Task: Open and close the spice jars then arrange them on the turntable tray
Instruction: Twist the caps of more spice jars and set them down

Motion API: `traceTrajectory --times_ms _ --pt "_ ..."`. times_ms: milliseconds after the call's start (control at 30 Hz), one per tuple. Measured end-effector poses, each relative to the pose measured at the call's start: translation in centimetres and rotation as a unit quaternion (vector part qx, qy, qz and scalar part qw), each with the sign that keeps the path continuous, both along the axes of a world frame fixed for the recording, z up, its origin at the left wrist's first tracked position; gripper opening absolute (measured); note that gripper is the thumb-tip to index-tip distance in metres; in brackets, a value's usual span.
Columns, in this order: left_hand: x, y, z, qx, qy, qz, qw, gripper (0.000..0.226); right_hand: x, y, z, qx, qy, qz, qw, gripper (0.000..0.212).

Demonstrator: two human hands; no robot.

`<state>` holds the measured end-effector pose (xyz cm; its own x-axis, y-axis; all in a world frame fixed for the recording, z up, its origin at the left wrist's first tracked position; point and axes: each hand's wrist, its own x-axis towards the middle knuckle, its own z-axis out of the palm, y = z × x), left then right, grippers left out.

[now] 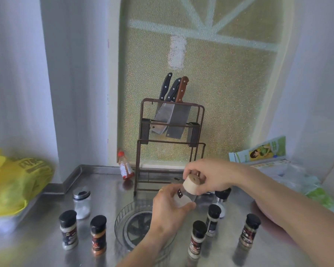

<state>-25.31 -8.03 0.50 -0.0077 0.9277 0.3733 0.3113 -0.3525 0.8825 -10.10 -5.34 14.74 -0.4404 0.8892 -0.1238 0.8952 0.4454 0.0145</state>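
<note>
Left hand: our left hand (169,206) grips the clear body of a glass jar (183,198), held tilted above the turntable tray (123,226).
Right hand: our right hand (206,175) pinches the jar's wooden lid (192,184), which sits at the jar's mouth.
Tray: we see it on the steel counter (37,247), partly hidden by our left wrist.
Other jars: five black-capped spice jars (98,234) stand upright around the tray; a silver-capped jar (82,202) stands behind them, to the left.
Behind: a knife rack (170,147) stands by the window.
</note>
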Motion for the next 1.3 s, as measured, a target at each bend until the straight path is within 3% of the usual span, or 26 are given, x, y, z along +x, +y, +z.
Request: traceTrajectory --times_ms 33,133,267,367,433,567,767,1000,1133,1300 --pt "-0.1 0.0 0.0 0.001 0.004 -0.002 1.0 0.045 -0.2 0.1 -0.1 0.014 -0.005 -0.01 1.0 0.032" --pt "-0.2 0.0 -0.2 0.004 0.007 -0.001 1.0 0.043 -0.4 0.2 -0.3 0.007 0.003 -0.028 1.0 0.053" --pt "-0.5 0.1 -0.2 0.006 0.001 -0.002 1.0 0.043 -0.4 0.1 -0.4 0.018 0.02 -0.029 0.999 0.04" --pt "-0.5 0.1 -0.5 0.002 -0.005 -0.006 1.0 0.041 -0.6 0.1 -0.5 0.012 0.031 -0.047 0.998 0.053" --pt "-0.5 0.1 -0.6 0.0 -0.011 -0.005 1.0 0.039 -0.6 -0.1 -0.3 -0.014 0.053 -0.037 0.998 0.051" --pt "-0.5 0.2 -1.3 -0.002 -0.012 -0.008 1.0 0.038 -0.8 -0.1 -0.8 0.025 0.055 -0.042 0.997 0.033" --pt "0.3 0.7 -1.8 0.003 -0.015 0.012 1.0 0.035 -0.2 0.1 -1.8 0.027 0.108 -0.05 0.993 0.042" --pt "2.1 2.6 -2.4 -0.014 0.094 0.058 0.994 0.037 0.7 1.8 -5.5 0.076 0.123 -0.098 0.985 0.037" --pt "2.7 5.1 -2.3 -0.06 0.174 0.01 0.983 0.037 1.1 3.7 -7.5 0.069 0.099 -0.123 0.985 0.037" --pt "3.3 7.9 -3.6 -0.095 0.209 -0.031 0.973 0.039 1.1 5.6 -9.7 0.046 0.062 -0.139 0.987 0.04"
